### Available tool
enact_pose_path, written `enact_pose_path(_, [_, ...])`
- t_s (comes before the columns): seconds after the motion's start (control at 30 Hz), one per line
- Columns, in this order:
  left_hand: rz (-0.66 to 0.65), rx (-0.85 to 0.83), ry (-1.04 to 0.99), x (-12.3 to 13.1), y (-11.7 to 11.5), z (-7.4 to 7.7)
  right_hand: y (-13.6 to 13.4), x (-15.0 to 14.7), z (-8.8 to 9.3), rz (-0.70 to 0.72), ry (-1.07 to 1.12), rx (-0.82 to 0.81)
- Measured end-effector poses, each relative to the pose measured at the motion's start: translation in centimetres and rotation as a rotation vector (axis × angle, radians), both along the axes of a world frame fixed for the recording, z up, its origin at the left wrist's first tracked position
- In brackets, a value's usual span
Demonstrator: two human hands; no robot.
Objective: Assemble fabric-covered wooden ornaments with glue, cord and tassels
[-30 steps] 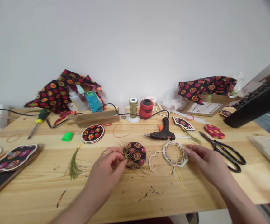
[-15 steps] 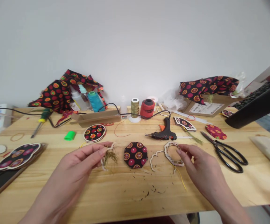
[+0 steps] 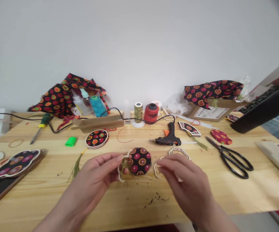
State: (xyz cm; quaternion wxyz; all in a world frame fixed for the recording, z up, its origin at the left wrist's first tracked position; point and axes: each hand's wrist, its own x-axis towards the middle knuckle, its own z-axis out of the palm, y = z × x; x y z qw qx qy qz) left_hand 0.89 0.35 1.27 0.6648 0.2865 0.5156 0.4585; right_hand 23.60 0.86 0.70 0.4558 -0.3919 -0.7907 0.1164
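My left hand (image 3: 98, 174) pinches a small pale wooden scalloped arc (image 3: 121, 165) with olive-green tassel threads hanging from it, held just left of a fabric-covered octagon (image 3: 139, 161) lying on the wooden table (image 3: 139, 203). My right hand (image 3: 180, 180) reaches over a second scalloped wooden arc (image 3: 156, 167), its fingertips together at that piece; whether it grips it is unclear. The hand partly hides a white lattice octagon frame (image 3: 179, 151).
A black glue gun (image 3: 168, 138) lies behind the octagon, black scissors (image 3: 233, 158) to the right. A round fabric disc (image 3: 96, 138), green cap (image 3: 71, 141), thread spools (image 3: 151, 112), bottles, a screwdriver (image 3: 40, 127) and patterned fabric piles line the back. Flower-shaped boards (image 3: 16, 158) sit left.
My left hand lifted the tassel and arc off the octagon, swung left, then came back beside it. My right hand left the lattice frame and moved left to the second arc.
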Motion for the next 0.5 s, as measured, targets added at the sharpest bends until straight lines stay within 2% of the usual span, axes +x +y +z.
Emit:
enact_pose_path(0.1, [-0.065, 0.012, -0.038, 1.2, 0.0, -0.1, -0.4, -1.7, -0.1, 0.079, -0.084, 0.121])
enact_pose_path(0.27, [-0.091, -0.041, -0.027, 2.5, -0.4, -0.2, -0.6, -2.8, -0.1, 0.154, -0.345, 0.226])
enact_pose_path(0.5, [-0.153, -0.051, 0.022, 3.0, -0.9, -1.2, -0.6, -2.8, -0.4, 0.194, -0.422, 0.270])
